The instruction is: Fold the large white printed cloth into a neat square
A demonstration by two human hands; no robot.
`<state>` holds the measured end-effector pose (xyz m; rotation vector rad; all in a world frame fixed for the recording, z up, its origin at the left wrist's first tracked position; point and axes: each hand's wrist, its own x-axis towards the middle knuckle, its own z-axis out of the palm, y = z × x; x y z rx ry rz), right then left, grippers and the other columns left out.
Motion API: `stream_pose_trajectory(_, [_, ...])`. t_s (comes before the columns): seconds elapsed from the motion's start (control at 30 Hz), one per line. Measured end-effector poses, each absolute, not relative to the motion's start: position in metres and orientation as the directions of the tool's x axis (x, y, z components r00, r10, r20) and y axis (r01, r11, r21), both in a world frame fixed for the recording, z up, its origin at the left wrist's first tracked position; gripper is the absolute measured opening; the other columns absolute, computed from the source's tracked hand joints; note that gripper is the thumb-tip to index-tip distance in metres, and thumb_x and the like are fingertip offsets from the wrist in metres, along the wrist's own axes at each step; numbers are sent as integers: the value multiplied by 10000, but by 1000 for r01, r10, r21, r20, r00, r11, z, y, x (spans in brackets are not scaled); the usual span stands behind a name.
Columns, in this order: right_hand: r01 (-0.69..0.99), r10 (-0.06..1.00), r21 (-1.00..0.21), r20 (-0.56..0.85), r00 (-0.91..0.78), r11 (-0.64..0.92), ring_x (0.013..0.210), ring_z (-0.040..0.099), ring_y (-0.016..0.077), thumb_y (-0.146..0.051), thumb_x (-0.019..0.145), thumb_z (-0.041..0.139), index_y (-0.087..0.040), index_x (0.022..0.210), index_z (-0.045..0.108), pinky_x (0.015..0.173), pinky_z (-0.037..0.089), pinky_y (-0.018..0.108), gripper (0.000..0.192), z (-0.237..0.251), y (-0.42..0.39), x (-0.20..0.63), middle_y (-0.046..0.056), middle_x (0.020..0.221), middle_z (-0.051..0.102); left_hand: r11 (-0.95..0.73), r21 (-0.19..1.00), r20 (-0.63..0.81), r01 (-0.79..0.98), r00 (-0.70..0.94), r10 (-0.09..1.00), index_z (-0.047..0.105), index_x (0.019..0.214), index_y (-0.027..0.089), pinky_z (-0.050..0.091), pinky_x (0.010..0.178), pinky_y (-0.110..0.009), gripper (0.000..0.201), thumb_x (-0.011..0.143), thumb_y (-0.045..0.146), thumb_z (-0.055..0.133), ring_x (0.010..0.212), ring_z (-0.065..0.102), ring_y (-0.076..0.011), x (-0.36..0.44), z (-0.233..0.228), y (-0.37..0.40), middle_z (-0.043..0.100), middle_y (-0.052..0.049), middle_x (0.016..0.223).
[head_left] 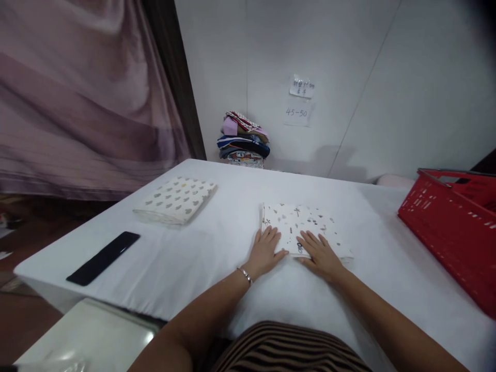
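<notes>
A folded white cloth (310, 223) with small scattered prints lies flat on the white-covered table in front of me. My left hand (267, 250) rests on its near left corner, fingers stretched out and a bracelet at the wrist. Palm down, my right hand (320, 253) presses on the near edge, its fingers spread. Neither hand grips anything. Farther left on the table is a second folded white cloth (176, 199), patterned with grey shapes and one yellow one.
A black flat object (104, 257) lies near the table's left edge. At the right stands a red plastic basket (445, 227). Behind the table is a stack of folded fabrics (243, 137) against the wall, near paper signs (297, 112). A pinkish curtain (77, 93) hangs at left.
</notes>
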<state>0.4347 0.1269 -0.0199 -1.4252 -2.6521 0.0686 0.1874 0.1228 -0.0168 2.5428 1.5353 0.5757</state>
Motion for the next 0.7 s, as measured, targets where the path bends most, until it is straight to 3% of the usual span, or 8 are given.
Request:
stream_pose_trajectory(0.2, [839,865,-235,13,-502,491,1424,117,266,-605,931,259,-309,1476,261,1130,129,549,620,13,136,429,43,1550,149,-468,385,231,796,408,883,450,1333,203,202,1139,-506,543,905,534,405,1418,183,-263,188,-7,108,342,-87,1494])
stream_pose_trajectory(0.3, [823,854,-238,62,-517,515,1431,76,252,-590,942,235,-292,1477,268,1138,86,540,613,24,145,410,40,1555,121,-484,423,223,766,429,875,427,1349,226,212,1140,-508,533,901,515,429,1423,173,-257,188,-4,95,325,-77,1504])
stream_pose_trajectory(0.5, [812,822,-202,-50,-567,547,1427,115,251,-627,927,235,-270,1464,306,1138,112,527,649,-3,147,391,55,1545,176,-486,611,264,624,418,869,455,1336,185,279,1141,-427,469,919,399,424,1410,226,-208,174,-8,78,403,-79,1460])
stream_pose_trajectory(0.6, [809,818,-250,-92,-568,533,1426,111,253,-620,931,224,-290,1471,282,1138,108,528,635,-4,147,396,41,1549,157,-380,753,288,537,250,925,522,1270,200,340,1103,-434,408,904,359,436,1338,366,-215,161,-9,83,471,-77,1408])
stream_pose_trajectory(0.7, [808,831,-317,-95,-548,496,1429,87,252,-608,937,205,-299,1476,267,1140,101,524,624,12,155,392,23,1555,131,-108,911,107,397,25,994,564,1214,189,470,957,-384,379,865,296,462,1107,569,-206,155,-7,99,612,-80,1230])
